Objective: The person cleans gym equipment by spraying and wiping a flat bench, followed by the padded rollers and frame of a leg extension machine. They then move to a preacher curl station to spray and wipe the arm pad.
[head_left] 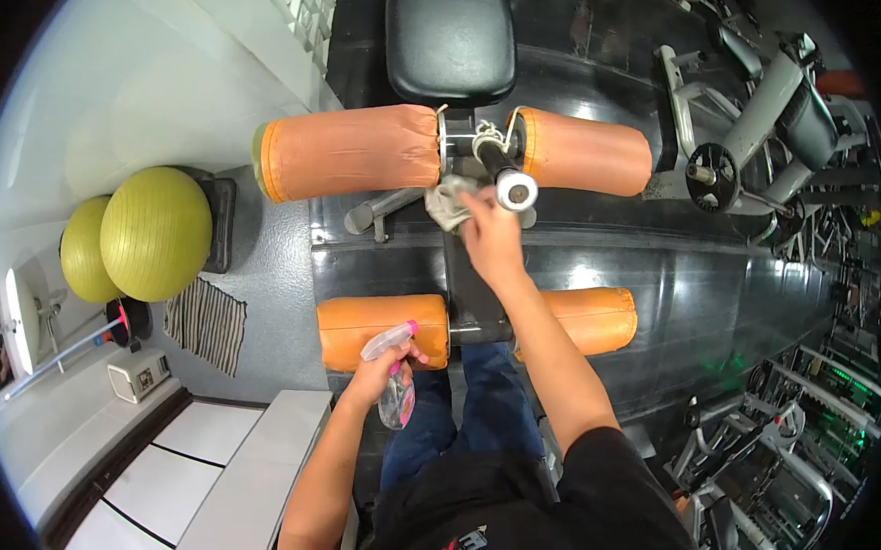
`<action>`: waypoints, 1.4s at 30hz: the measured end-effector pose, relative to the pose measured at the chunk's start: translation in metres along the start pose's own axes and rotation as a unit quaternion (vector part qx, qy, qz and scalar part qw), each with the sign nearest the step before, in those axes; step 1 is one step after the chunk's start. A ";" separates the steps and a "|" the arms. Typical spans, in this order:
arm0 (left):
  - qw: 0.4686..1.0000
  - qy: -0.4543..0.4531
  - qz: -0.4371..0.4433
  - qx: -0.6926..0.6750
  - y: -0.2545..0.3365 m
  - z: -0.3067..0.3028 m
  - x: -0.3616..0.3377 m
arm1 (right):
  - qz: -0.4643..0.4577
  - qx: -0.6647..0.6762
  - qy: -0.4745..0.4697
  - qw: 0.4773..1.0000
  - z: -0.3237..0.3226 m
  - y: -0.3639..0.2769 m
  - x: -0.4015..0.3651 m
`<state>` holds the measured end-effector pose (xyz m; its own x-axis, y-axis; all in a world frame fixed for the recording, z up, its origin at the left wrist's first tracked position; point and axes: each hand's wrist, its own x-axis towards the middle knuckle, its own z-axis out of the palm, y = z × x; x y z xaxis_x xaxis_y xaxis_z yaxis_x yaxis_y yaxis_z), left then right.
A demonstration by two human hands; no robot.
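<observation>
A clear spray bottle with a pink nozzle [395, 397] is in my left hand [384, 370], in front of the lower left orange roller pad [378, 322]. My right hand [490, 236] holds a pale crumpled cloth [446, 204] against the machine's centre post, just below the round metal end of a black bar [517, 191]. Two upper orange rollers, one on the left [352, 153] and one on the right [591, 153], flank the post. A white cord [489, 136] is tied round the bar. The lower right roller [590, 321] lies beyond my right forearm.
A black padded seat [451, 37] is at the top. Two green exercise balls [156, 233] rest by the left wall, near a striped mat [206, 325]. A white cabinet [256, 474] stands at lower left. Weight machines [792, 124] line the right side.
</observation>
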<state>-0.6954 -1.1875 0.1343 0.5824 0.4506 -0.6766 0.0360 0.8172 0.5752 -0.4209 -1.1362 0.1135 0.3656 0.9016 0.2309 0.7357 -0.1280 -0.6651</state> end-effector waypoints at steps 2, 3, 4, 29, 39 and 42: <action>1.000 -0.009 0.018 0.011 -0.006 -0.001 -0.001 | -0.031 -0.039 0.072 0.996 -0.004 -0.004 0.014; 1.000 -0.005 0.015 0.005 -0.009 0.000 -0.003 | -0.009 -0.044 0.086 0.995 0.003 0.000 0.019; 1.000 0.002 0.020 0.013 -0.008 0.002 -0.003 | -0.066 -0.011 0.084 0.994 0.013 0.004 0.024; 0.992 -0.003 0.087 0.088 -0.016 0.009 -0.012 | -0.251 -0.411 -0.421 0.769 0.138 0.045 -0.002; 0.981 -0.030 0.140 0.129 -0.042 -0.007 -0.018 | -0.068 -0.030 -0.388 0.919 -0.015 0.011 -0.046; 0.966 -0.006 0.222 0.128 -0.059 -0.006 -0.012 | -0.084 -0.088 -0.387 0.914 -0.002 0.021 -0.040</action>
<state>-0.7088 -1.2389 0.1057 0.5957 0.7314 -0.3321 -0.0202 0.4270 0.9040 -0.4186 -1.1753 0.0914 -0.2236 0.9282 -0.2975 0.8500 0.0363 -0.5255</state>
